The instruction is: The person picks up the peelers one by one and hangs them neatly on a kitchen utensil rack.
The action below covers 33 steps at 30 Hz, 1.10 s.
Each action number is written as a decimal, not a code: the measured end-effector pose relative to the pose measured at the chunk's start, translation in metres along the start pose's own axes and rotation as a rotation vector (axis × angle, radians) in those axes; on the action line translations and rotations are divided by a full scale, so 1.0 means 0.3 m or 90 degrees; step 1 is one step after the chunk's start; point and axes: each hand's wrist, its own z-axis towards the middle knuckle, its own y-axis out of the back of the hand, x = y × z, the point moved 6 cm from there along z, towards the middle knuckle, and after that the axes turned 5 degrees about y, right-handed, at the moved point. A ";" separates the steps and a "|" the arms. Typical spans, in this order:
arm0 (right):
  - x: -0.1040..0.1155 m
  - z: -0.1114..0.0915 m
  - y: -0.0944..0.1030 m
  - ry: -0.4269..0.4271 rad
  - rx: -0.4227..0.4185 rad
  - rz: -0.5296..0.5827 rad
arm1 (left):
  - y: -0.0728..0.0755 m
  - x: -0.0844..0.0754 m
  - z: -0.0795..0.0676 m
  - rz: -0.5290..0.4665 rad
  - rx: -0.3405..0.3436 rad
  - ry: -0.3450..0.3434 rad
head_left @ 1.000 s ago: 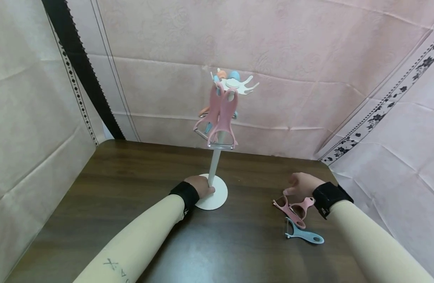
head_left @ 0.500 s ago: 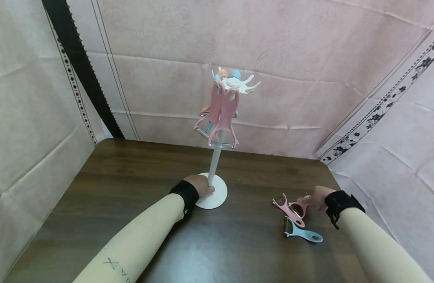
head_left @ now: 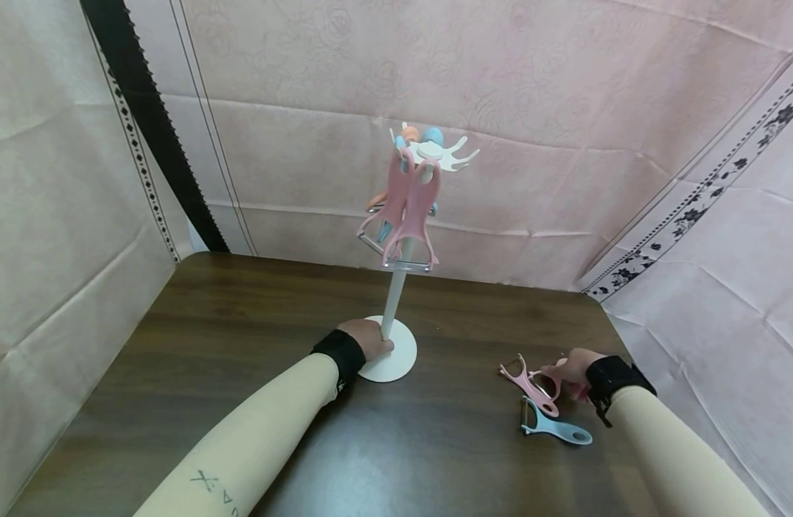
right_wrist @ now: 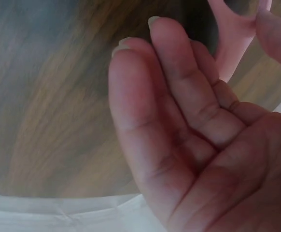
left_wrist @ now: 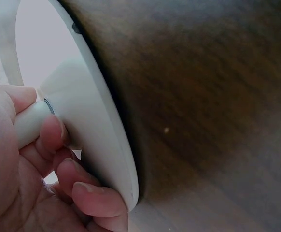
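A white utensil stand (head_left: pixel 394 298) rises from a round base (head_left: pixel 399 361), with branching hooks at its top. Two pink peelers (head_left: pixel 425 205) hang at its front; blue and orange ones show partly behind. My left hand (head_left: pixel 367 339) grips the pole just above the base, thumb and fingers curled round it in the left wrist view. On the right, my right hand (head_left: pixel 572 368) pinches a pink peeler (right_wrist: pixel 234 36) between thumb and index finger, its handle mostly covered. Another pink peeler (head_left: pixel 545 406) lies against it, and a blue peeler (head_left: pixel 557 429) lies nearer me.
The dark wooden table (head_left: pixel 241 323) bears the stand and the loose peelers. Pale patterned cloth (head_left: pixel 293 158) hangs behind it and along both sides. A black strip (head_left: pixel 153 122) runs down the cloth at the back left.
My right hand has drawn back from beyond the loose peelers to the right-hand pink peeler's handle and taken hold there. My left hand has stayed on the pole.
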 end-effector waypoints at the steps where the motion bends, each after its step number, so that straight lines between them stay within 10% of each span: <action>1: 0.002 0.005 -0.003 0.007 -0.003 -0.009 | -0.002 0.001 0.002 0.001 -0.002 -0.001; 18: 0.005 0.035 -0.008 0.039 -0.030 -0.001 | 0.027 -0.019 -0.048 -0.002 -0.008 0.001; 33: -0.001 0.075 0.017 0.006 -0.082 0.002 | -0.026 0.007 0.028 0.015 -0.016 -0.001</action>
